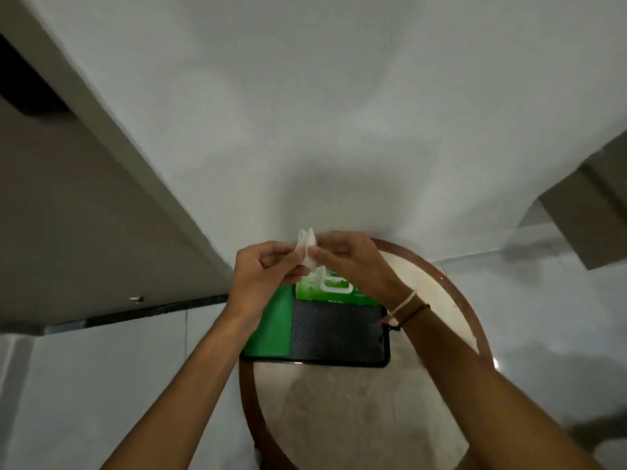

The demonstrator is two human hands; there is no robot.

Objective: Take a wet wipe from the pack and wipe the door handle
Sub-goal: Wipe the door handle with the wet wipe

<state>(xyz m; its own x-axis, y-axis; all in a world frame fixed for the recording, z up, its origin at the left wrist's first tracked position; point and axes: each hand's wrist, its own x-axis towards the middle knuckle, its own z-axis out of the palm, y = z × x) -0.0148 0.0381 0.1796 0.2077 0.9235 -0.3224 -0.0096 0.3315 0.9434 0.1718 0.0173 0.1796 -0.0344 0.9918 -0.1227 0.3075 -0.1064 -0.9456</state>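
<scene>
I see both hands raised together above the far edge of the round stool (454, 300), pinched on one small white wet wipe (307, 247). The left hand (263, 273) grips its left side between thumb and fingers, the right hand (353, 262) grips its right side, and the wipe stands bunched and folded between them, its top pointing up toward the wall (339, 113). It looks clear of the pack, though the hands hide its lower edge, so I cannot tell for sure.

The green pack of wipes (325, 290) lies directly beneath the hands, near the far edge of the stool top, resting on the far end of a black textured mat (336, 334) with a green panel on its left side. The right wrist crosses the mat's far right corner.

What the next move hinges on, as I judge it, is the door handle, and I cannot find it with confidence. A small metal fitting (136, 299) shows low on the dark panel well to the left, but it is too small to name. If the door lies that way, the left hand is nearer and the wipe must travel left, away from the stool.
</scene>
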